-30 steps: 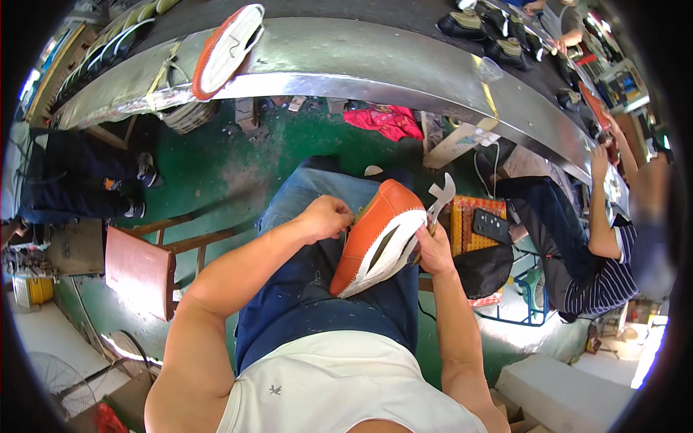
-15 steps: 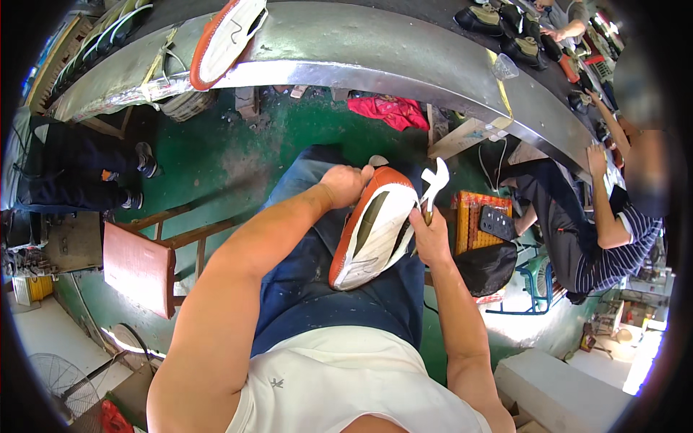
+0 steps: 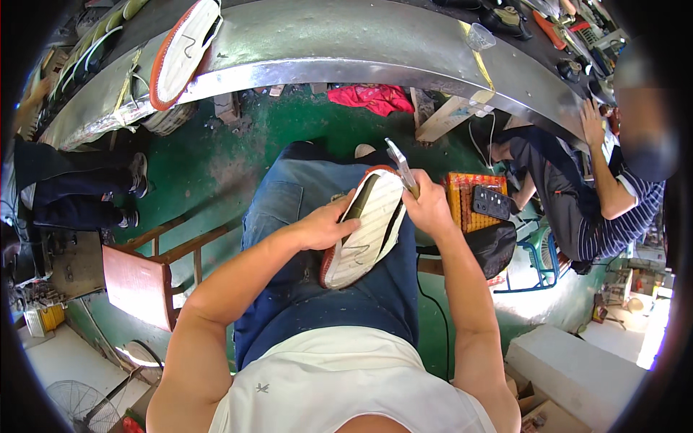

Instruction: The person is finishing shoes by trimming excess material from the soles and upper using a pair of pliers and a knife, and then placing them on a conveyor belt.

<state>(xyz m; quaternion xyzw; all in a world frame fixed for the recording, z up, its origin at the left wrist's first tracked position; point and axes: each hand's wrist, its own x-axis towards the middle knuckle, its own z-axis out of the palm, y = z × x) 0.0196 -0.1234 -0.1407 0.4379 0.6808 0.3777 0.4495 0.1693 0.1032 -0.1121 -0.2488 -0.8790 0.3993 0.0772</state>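
A white shoe (image 3: 368, 242) with a reddish-brown edge rests tilted across my lap, toe end pointing away from me. My left hand (image 3: 321, 225) grips its left side, thumb on the white face and fingers tucked round the edge out of sight. In my right hand (image 3: 429, 206) is a metal hammer (image 3: 399, 160), its bright head close to the shoe's far end. The fingers hide most of the handle. A similar white and reddish-brown shoe (image 3: 182, 54) stands on the metal bench (image 3: 303, 43) ahead, left of the middle.
A reddish stool (image 3: 137, 278) is at my left. To the right, a dark phone (image 3: 491, 202) lies on an orange woven seat (image 3: 462, 191) beside a black bag (image 3: 487, 249). A co-worker in a striped shirt (image 3: 635, 209) sits further right. Pink cloth (image 3: 372, 99) lies under the bench.
My left hand has moved from the shoe's far end down to its left side. The hammer has turned and shifted toward the shoe's far end. The view has shifted slightly.
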